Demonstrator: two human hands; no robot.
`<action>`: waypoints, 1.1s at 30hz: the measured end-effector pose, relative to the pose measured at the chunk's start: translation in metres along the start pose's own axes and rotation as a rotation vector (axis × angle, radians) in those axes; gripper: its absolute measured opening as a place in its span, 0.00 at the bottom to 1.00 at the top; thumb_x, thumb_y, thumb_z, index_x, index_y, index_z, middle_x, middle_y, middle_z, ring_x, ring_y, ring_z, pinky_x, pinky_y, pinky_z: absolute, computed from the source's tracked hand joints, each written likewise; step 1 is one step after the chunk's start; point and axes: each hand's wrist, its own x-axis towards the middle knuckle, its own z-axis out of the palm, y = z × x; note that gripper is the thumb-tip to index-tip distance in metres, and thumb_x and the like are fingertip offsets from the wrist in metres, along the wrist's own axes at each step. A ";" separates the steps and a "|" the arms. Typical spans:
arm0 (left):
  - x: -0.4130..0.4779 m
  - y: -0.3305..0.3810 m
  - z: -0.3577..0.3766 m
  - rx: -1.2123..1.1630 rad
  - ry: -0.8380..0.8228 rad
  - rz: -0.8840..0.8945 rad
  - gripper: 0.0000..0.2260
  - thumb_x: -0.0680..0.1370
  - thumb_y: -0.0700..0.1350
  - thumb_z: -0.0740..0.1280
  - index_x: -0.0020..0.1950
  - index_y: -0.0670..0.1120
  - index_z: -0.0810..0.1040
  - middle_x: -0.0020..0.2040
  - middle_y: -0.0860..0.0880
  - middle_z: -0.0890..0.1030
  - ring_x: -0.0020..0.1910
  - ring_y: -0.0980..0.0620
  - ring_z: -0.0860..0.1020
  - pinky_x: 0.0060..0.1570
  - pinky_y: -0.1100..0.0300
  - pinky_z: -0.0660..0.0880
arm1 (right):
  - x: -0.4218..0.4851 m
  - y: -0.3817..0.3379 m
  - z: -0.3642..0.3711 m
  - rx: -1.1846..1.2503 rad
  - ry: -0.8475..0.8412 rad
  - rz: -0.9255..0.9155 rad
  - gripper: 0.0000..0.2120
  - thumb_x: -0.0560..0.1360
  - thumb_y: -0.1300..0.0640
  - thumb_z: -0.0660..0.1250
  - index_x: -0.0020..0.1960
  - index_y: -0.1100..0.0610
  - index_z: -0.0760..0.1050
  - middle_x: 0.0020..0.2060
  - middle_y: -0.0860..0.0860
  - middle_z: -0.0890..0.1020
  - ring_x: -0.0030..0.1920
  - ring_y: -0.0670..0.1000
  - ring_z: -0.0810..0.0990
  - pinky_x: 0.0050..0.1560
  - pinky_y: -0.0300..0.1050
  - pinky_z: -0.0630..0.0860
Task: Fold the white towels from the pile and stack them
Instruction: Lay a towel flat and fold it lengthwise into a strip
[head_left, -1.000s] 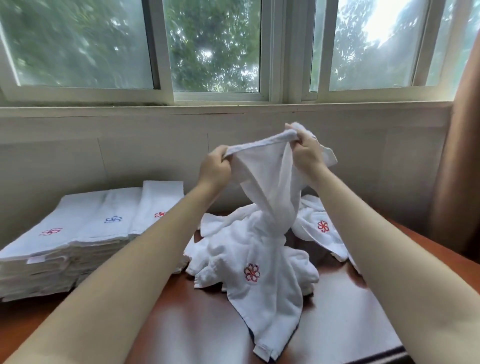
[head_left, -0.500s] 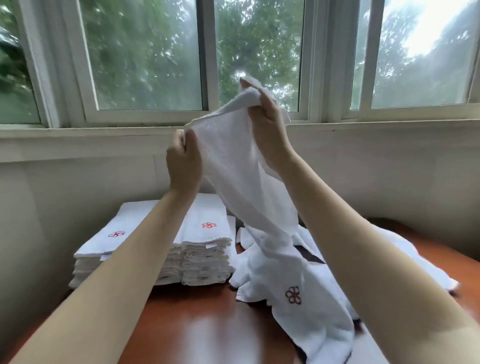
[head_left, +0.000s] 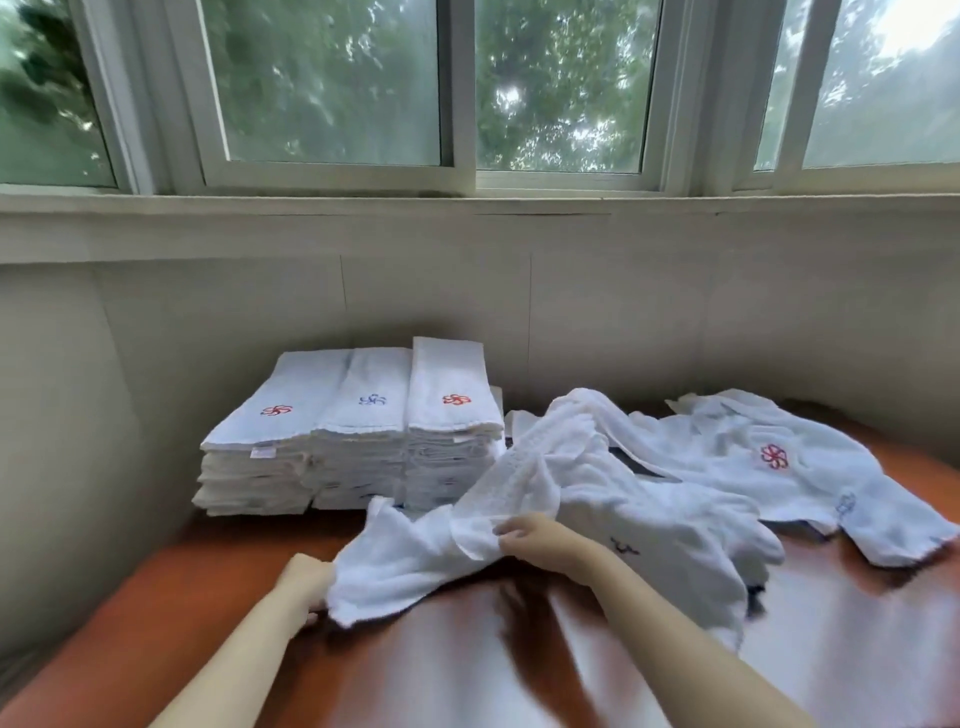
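We see left hand (head_left: 305, 582) gripping towel (head_left: 415, 558) corner, right hand (head_left: 540, 538) pinching its edge, folded stack (head_left: 353, 431) beyond left hand, loose pile (head_left: 737, 467) right of right hand

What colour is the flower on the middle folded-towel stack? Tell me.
Blue: the embroidered flower on white cloth; head view shows it best.

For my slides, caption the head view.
Left hand and right hand grip a white towel on the table, folded stacks behind.
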 end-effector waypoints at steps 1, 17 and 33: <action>0.000 -0.005 0.003 0.103 0.022 -0.002 0.12 0.77 0.38 0.61 0.57 0.33 0.76 0.54 0.36 0.79 0.46 0.41 0.78 0.47 0.52 0.76 | -0.001 0.012 -0.001 0.036 0.007 0.036 0.11 0.77 0.56 0.63 0.57 0.57 0.77 0.45 0.52 0.79 0.37 0.45 0.74 0.33 0.31 0.69; -0.052 0.119 0.180 0.517 -0.127 0.727 0.40 0.71 0.41 0.63 0.78 0.50 0.46 0.74 0.47 0.61 0.72 0.44 0.62 0.70 0.50 0.60 | 0.018 0.081 -0.021 -0.741 0.541 -0.347 0.31 0.71 0.61 0.62 0.74 0.50 0.62 0.74 0.50 0.63 0.74 0.54 0.61 0.70 0.47 0.63; 0.013 0.134 0.106 -0.104 0.026 0.640 0.23 0.70 0.26 0.56 0.59 0.38 0.79 0.59 0.44 0.80 0.62 0.46 0.74 0.58 0.59 0.68 | 0.061 0.127 -0.132 -0.916 0.717 0.317 0.23 0.79 0.55 0.55 0.73 0.45 0.59 0.62 0.57 0.66 0.60 0.61 0.73 0.54 0.52 0.76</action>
